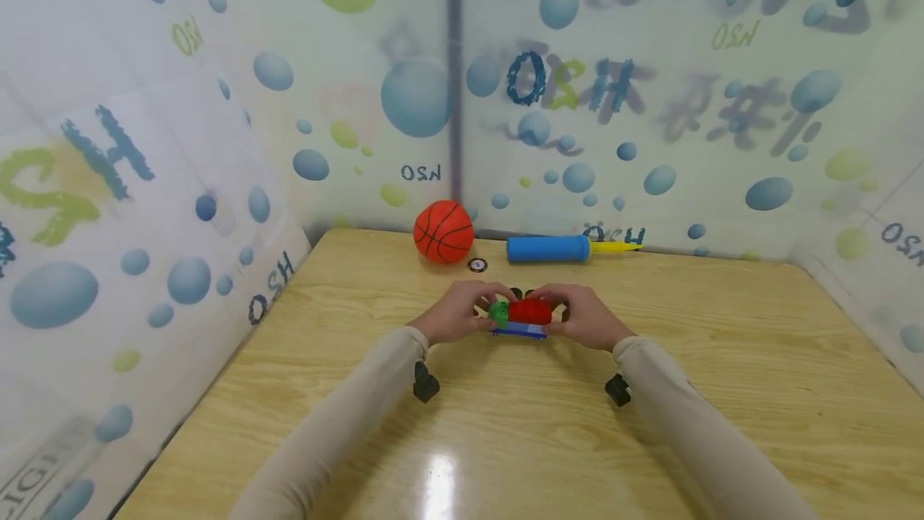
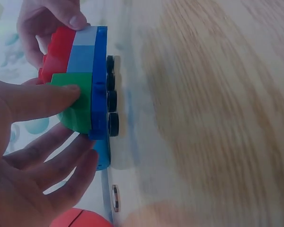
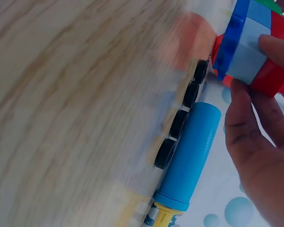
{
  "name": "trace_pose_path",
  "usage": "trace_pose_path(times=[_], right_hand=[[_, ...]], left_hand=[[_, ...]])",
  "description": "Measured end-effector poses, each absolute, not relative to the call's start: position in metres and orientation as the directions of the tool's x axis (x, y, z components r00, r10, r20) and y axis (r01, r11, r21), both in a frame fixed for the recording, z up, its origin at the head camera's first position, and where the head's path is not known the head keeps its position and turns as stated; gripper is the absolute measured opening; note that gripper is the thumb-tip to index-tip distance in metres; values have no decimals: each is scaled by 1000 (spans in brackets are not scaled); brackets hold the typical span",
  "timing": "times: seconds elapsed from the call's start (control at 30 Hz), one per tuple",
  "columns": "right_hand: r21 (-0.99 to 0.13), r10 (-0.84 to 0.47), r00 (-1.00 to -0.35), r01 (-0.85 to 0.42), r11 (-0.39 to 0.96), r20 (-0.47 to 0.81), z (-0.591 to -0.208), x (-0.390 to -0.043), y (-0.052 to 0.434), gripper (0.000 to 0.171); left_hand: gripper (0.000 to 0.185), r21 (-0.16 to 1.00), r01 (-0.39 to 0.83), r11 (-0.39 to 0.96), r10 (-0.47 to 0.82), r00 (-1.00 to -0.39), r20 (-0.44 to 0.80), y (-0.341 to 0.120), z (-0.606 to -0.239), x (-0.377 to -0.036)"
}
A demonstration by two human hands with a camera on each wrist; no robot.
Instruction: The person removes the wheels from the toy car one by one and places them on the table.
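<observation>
**Both hands on a brick car at mid-table**

The left hand (image 1: 456,313) pinches the green end of the toy car (image 1: 521,317): in the left wrist view its thumb (image 2: 47,97) lies flat on the green brick (image 2: 78,101), and the other fingers spread loosely below it. The right hand (image 1: 583,317) has the opposite end, thumb (image 3: 277,47) curled over the red brick (image 3: 272,78) and the pale blue one beside it, fingers wrapped under. So each hand is partly closed round its own end of the car, neither fully clenched.

The car is a blue base (image 2: 100,80) with black wheels (image 2: 112,124) beneath; it looks to be on or just off the table (image 1: 520,424), and I cannot tell which. It sits in the middle of the table, in front of the person.

By my reading the step in hand is work on the stacked bricks, pressing one down or prising one off. The next move would call for one hand to brace the base while the other works a single brick, with the wheels kept from rolling.

Beyond the hands, near the far edge, lie an orange ball (image 1: 443,231), a small ring (image 1: 477,265) and a blue pump (image 1: 549,249) with a yellow tip. The table is pale wood grain with a glare spot near the person. Walls printed with blue and green bubbles and lettering close it in on three sides.
</observation>
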State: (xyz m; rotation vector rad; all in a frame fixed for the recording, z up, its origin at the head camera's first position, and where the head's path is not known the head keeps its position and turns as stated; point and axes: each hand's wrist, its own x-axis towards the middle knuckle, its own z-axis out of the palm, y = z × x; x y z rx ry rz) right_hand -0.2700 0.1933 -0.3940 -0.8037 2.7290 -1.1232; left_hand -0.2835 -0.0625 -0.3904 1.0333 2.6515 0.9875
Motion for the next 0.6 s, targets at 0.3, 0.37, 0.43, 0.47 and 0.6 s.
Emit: trace_pose_path(times=[0.3, 0.37, 0.43, 0.47, 0.6], right_hand=[[-647, -509, -860, -410, 643, 39, -397, -275, 192, 46], [-646, -503, -864, -393, 655, 15, -397, -275, 192, 47], [-643, -499, -867, -382, 664, -1, -396, -276, 192, 47], [-641, -497, -868, -378, 668, -6, -396, -276, 192, 48], [-635, -487, -873, -360, 683, -29, -395, -276, 191, 49]], left_hand=[[46, 553, 555, 621, 639, -767, 52, -54, -396, -288], [46, 545, 555, 628, 641, -767, 42, -53, -396, -288], [46, 535, 554, 638, 639, -769, 34, -52, -396, -287], [46, 533, 555, 639, 639, -769, 34, -51, -395, -286], [46, 514, 554, 655, 634, -773, 27, -50, -394, -285]])
